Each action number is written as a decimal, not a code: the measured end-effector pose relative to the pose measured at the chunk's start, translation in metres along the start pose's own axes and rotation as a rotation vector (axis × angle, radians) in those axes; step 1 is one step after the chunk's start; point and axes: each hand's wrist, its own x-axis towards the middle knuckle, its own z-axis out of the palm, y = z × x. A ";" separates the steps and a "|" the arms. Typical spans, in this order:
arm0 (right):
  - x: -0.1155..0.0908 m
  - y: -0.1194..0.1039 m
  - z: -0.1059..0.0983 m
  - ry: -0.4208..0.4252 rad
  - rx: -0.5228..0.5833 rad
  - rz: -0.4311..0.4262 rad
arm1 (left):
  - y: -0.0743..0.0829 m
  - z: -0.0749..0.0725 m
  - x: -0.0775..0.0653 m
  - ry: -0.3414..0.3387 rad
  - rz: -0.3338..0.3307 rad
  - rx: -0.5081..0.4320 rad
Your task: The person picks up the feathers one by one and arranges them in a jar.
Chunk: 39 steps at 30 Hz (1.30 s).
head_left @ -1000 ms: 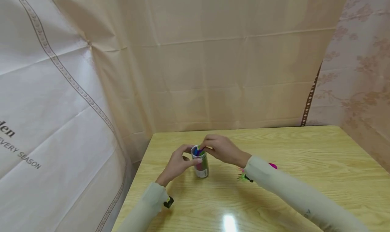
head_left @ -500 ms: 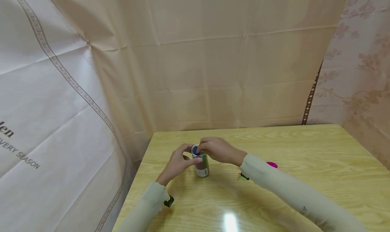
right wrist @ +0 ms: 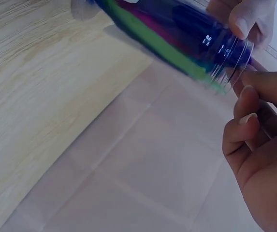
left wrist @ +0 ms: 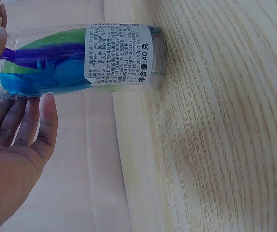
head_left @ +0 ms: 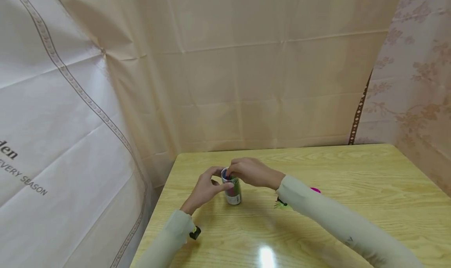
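Observation:
A clear plastic jar (head_left: 234, 197) with a white printed label (left wrist: 121, 55) stands upright on the table, its mouth uncapped. My left hand (head_left: 204, 187) holds it near the top, thumb on the near side and fingers on the far side. Inside show long, soft, feather-like pieces: a green one (left wrist: 63, 37), a blue one (left wrist: 46, 77) and a purple feather (left wrist: 44, 56). The purple one reaches up to the mouth, where my right hand (head_left: 251, 172) pinches it with fingertips right at the rim. Those fingertips are partly hidden by the hand in the head view.
On the wooden table (head_left: 352, 221), a bright pink object (head_left: 315, 189) peeks out behind my right sleeve. Thin green bristly strands (head_left: 281, 204) show beside my right wrist. Hanging cloth (head_left: 264, 84) closes off the back and sides.
My right hand has moved down and slightly left into the jar mouth, taking the purple feather lower, so less of it shows above the rim. My left hand and the jar stay in place.

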 end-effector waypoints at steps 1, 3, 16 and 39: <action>-0.002 0.002 -0.001 0.017 0.004 -0.001 | 0.000 0.000 0.000 0.001 0.001 0.001; -0.006 0.005 -0.003 0.059 0.005 -0.007 | 0.001 0.001 0.001 0.004 0.000 0.007; -0.049 0.035 -0.017 0.170 0.004 0.095 | 0.000 0.004 0.003 0.023 -0.012 0.015; -0.147 0.071 -0.010 0.174 0.046 0.273 | -0.001 0.002 0.000 0.018 -0.007 -0.004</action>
